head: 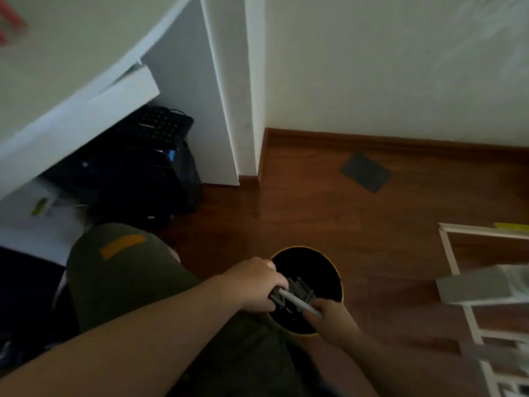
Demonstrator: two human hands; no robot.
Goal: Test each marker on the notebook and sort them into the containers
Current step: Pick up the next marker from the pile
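left hand (254, 285) grips blurry grey marker bundle (297, 290) over black bin (337, 270) | right hand (333, 318) pinches white marker (297, 302) | bin contents too dark | wooden floor (343, 210), white wall (386, 67)

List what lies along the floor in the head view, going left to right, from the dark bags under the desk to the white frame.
Dark bags under the desk → left hand gripping a bundle of markers → yellow-rimmed black bin → dark flat rectangle on the floor → white frame.
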